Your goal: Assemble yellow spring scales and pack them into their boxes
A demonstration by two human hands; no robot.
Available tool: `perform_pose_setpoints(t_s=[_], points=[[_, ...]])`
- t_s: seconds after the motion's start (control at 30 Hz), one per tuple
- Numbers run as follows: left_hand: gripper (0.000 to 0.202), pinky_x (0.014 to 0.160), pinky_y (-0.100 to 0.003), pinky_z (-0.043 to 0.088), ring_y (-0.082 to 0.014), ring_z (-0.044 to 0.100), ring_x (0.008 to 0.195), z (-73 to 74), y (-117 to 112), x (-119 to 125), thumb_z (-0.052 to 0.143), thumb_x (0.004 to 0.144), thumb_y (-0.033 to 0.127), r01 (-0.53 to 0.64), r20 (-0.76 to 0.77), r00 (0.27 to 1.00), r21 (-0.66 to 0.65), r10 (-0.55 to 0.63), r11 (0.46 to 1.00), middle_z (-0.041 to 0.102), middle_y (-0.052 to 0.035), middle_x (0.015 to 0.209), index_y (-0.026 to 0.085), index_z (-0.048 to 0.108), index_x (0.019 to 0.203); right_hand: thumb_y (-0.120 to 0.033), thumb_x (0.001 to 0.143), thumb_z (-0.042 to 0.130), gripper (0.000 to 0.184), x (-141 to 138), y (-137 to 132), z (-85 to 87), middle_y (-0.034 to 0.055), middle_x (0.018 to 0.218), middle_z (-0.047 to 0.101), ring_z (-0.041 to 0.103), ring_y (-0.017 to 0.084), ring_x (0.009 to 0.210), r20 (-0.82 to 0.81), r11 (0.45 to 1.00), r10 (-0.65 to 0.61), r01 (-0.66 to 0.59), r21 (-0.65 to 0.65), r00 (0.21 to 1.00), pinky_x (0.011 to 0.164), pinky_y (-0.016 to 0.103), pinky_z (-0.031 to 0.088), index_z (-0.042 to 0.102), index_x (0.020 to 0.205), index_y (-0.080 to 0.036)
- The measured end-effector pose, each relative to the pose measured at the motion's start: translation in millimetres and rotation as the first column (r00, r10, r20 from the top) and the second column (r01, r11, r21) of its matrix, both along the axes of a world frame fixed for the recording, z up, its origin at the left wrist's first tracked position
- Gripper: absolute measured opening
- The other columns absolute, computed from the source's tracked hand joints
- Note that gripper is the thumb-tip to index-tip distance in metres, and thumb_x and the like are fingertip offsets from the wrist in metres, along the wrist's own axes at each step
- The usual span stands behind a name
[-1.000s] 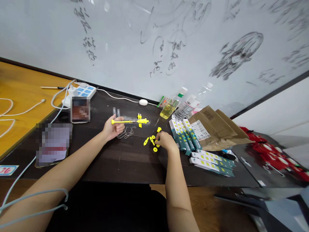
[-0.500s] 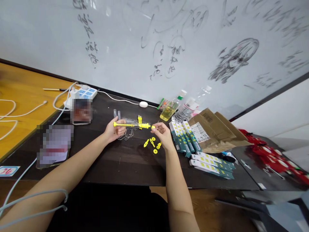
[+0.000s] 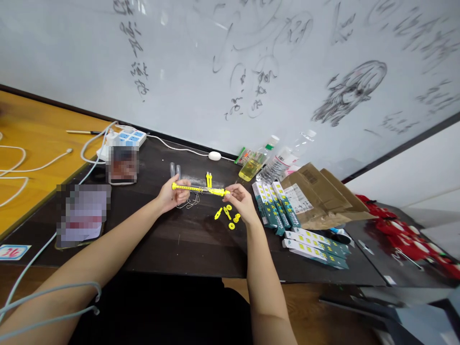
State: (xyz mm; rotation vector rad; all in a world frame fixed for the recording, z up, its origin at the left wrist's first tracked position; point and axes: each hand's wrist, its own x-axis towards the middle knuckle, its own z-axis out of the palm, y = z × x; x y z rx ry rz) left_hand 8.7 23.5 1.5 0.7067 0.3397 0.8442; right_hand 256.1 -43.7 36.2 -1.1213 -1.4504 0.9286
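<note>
Yellow-ended tube: clear, slender barrel, yellow strip with dark ticks inside its left part, yellow cap at the left end, longer yellow fitting at the right. Held over the middle of the desk, close to level, right end dipping slightly toward the near edge. Left hand — fingers curled around the left part of the barrel. Right hand — thumb and forefinger pinching the yellow tip.

On the desk: loose yellow parts just left of the right wrist; slim yellow pieces behind the tube; wire hooks near the left fingertips; two clear tubes beyond the left hand.

Room: widest stretch of desktop runs from the loose parts to the near edge. Whiteboard bounds the back edge. Green-and-white boxes crowd the right hand's outer side; phone lies toward the left edge.

Obscured: right tip partly covered by fingers — cannot tell whether it is a separate piece. Hooks partly behind the left fingers. Phone screen pixelated; both arms cut off by the frame.
</note>
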Motion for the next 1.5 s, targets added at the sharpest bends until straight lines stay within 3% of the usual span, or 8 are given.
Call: perform_pose_setpoints(t_s=[0.27,0.43,0.57,0.73,0.93,1.1,1.3,1.5], points=[[0.054,0.037,-0.019,0.027,-0.0102,0.034,0.034,-1.0,-1,1,0.026,0.094,0.043,-0.018,-0.06,0.998,0.046,0.021,0.999,0.036,0.0005,0.038,0.012,0.063,0.071,-0.047,0.085,0.052,0.025,-4,2,-4.9,-0.0088,0.05,0.046,0.043,0.008,0.046,0.005,0.999,0.044,-0.044,-0.023,0.999,0.05,0.021,0.036,0.045,0.091,-0.023],[0.055,0.036,-0.018,0.026,-0.0099,0.033,0.033,1.5,-1,1,0.026,0.094,0.046,-0.03,-0.026,0.999,0.044,0.031,0.999,0.036,0.0006,0.038,0.012,0.062,0.069,-0.046,0.078,0.062,0.031,-5,-2,-3.0,-0.0085,0.058,0.05,0.046,0.008,0.047,-0.042,0.991,0.12,-0.122,-0.059,0.992,0.049,0.02,0.039,0.042,0.088,-0.024],[0.056,0.036,-0.018,0.026,-0.0099,0.033,0.033,0.0,-1,1,0.024,0.094,0.044,-0.026,-0.012,1.0,0.048,0.026,0.999,0.036,0.0006,0.037,0.012,0.062,0.069,-0.056,0.083,0.053,0.037,-7,0,-5.8,-0.0084,0.048,0.042,0.031,0.006,0.038,0.066,0.996,0.003,0.003,-0.093,0.998,0.039,0.019,0.025,0.04,0.072,-0.022],[0.056,0.036,-0.019,0.026,-0.0101,0.034,0.033,-1.8,-3,5,0.026,0.094,0.045,0.005,-0.046,0.999,0.062,-0.002,0.998,0.036,0.0003,0.037,0.011,0.063,0.07,-0.064,0.085,0.04,0.049,-15,4,-13.0,-0.0043,0.049,0.041,0.036,0.007,0.041,0.172,0.979,-0.18,0.193,-0.062,0.969,0.039,0.021,0.027,0.043,0.062,-0.02],[0.055,0.036,-0.019,0.025,-0.0101,0.034,0.033,-2.9,-1,4,0.026,0.094,0.045,-0.033,-0.037,0.999,0.061,0.036,0.998,0.036,0.0008,0.038,0.012,0.063,0.072,-0.046,0.08,0.054,0.027,-21,1,-12.4,-0.0087,0.063,0.044,0.04,0.007,0.041,-0.06,0.996,-0.086,0.086,-0.016,0.994,0.035,0.018,0.031,0.04,0.094,-0.026],[0.055,0.036,-0.019,0.025,-0.01,0.035,0.033,-1.1,-1,2,0.025,0.094,0.045,-0.054,-0.014,0.998,0.055,0.055,0.997,0.036,0.0012,0.038,0.012,0.063,0.072,-0.049,0.082,0.053,0.029,-20,2,-12.4,-0.0114,0.05,0.04,0.033,0.006,0.035,-0.042,0.999,-0.029,0.027,-0.038,0.999,0.035,0.017,0.026,0.039,0.09,-0.026],[0.057,0.035,-0.02,0.025,-0.0106,0.035,0.031,1.8,-8,6,0.028,0.094,0.048,0.007,-0.085,0.996,0.059,-0.001,0.998,0.038,-0.0002,0.036,0.011,0.063,0.069,-0.057,0.077,0.058,0.046,-21,9,-20.7,-0.0109,0.047,0.027,0.027,0.004,0.036,-0.018,0.978,-0.205,0.205,-0.039,0.979,0.035,0.017,0.021,0.03,0.065,-0.023],[0.055,0.035,-0.02,0.025,-0.0101,0.034,0.032,1.5,-7,8,0.027,0.094,0.047,-0.063,-0.054,0.996,0.038,0.065,0.997,0.037,0.0009,0.037,0.012,0.061,0.068,-0.048,0.08,0.053,0.028,-21,9,-21.1,-0.0105,0.052,0.041,0.039,0.007,0.037,-0.104,0.988,-0.143,0.136,-0.072,0.984,0.034,0.017,0.032,0.038,0.082,-0.025]])
